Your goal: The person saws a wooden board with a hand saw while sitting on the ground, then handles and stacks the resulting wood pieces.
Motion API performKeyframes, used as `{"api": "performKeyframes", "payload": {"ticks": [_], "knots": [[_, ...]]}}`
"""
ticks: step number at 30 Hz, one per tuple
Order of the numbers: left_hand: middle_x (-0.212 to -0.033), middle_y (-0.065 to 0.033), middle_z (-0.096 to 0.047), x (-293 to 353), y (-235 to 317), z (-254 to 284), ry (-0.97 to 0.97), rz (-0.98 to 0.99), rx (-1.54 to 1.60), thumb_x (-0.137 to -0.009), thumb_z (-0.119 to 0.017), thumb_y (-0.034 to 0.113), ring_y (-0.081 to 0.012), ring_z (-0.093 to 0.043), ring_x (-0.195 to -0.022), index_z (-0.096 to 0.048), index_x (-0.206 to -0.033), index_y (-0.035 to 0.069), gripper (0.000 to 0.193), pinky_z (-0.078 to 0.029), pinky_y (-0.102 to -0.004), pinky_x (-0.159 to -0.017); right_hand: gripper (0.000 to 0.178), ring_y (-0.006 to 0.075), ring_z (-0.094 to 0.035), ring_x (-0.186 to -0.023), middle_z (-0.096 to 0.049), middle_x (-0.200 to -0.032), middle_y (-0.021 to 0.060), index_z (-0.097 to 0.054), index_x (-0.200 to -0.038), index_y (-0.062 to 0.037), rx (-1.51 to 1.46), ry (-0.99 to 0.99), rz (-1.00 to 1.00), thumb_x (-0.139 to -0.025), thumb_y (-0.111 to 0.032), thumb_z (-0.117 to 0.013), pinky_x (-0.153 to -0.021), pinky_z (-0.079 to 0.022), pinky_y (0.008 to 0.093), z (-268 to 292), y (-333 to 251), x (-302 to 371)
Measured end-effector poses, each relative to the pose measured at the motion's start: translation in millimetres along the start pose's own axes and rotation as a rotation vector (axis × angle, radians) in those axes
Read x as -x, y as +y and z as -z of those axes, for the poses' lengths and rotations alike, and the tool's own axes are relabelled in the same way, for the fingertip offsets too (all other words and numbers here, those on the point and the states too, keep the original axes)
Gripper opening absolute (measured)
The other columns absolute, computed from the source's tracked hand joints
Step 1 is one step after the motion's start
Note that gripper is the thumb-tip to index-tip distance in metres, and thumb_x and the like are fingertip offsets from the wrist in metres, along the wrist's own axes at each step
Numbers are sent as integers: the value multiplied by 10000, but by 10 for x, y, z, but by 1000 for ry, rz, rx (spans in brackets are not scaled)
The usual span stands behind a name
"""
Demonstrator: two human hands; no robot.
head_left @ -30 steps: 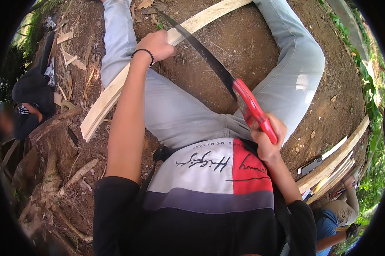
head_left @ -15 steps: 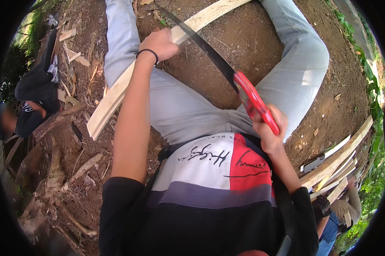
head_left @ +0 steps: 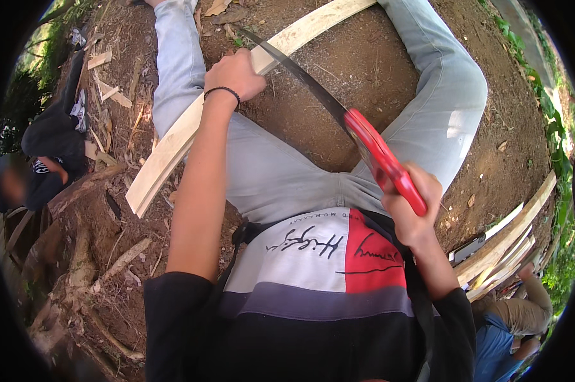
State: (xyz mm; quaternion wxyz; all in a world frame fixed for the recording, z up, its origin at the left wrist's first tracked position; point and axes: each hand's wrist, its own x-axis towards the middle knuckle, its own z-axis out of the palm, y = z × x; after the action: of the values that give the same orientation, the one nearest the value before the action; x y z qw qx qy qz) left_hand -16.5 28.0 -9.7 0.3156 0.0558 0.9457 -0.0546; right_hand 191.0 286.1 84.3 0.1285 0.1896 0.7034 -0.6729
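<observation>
The long pale wooden strip [head_left: 173, 143] lies across the person's left thigh, running from the dirt ground [head_left: 370, 70] at upper right down past the knee to a squared end at lower left; it looks stiff yet thin enough to flex, light for its length, smooth on its shaved face, so the hold belongs close to the cut, where it cannot whip. That is just where the left hand [head_left: 235, 73] sits, fingers wrapped shut round the strip, a black band on the wrist. The curved saw [head_left: 313, 95] crosses the strip just beside that hand, its dark blade slanting down to a red handle [head_left: 384, 159], rigid and, I'd judge, grippy; the right hand [head_left: 410, 210] is clenched tight on its lower end. More pale strips [head_left: 504, 245] are stacked at right, by another person's arm [head_left: 536, 299]. No packages, labels or signs show on the ground, only wood chips [head_left: 106, 92] scattered at upper left.
</observation>
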Motion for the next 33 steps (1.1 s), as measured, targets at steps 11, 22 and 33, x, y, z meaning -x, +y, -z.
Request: {"api": "performKeyframes", "payload": {"ticks": [11, 22, 33], "knots": [[-1030, -237, -661, 72, 26, 7, -39, 28, 24, -683, -591, 209, -399, -628, -993, -592, -1048, 33, 406, -501, -465, -849, 38, 181, -512, -469, -507, -571, 87, -536, -716, -15, -17, -36, 111, -697, -43, -519, -475, -398, 309, -212, 173, -194], [-1046, -246, -658, 138, 18, 49, -44, 53, -16, -690, -610, 221, -400, -629, -1004, -592, -1071, 28, 427, -497, -471, -862, 72, 139, -491, -439, -485, -526, 61, -536, -698, 1, 6, -58, 104, -635, -29, -516, -462, -391, 282, -49, 192, 55], [-1035, -246, -658, 108, 17, 23, -53, 51, -53, -703, -606, 226, -406, -621, -1004, -586, -1063, 18, 416, -491, -474, -860, 34, 175, -450, -429, -437, -534, 110, -502, -708, -11, -96, -81, 225, -682, -10, -523, -446, -360, 321, -325, 277, -234]]}}
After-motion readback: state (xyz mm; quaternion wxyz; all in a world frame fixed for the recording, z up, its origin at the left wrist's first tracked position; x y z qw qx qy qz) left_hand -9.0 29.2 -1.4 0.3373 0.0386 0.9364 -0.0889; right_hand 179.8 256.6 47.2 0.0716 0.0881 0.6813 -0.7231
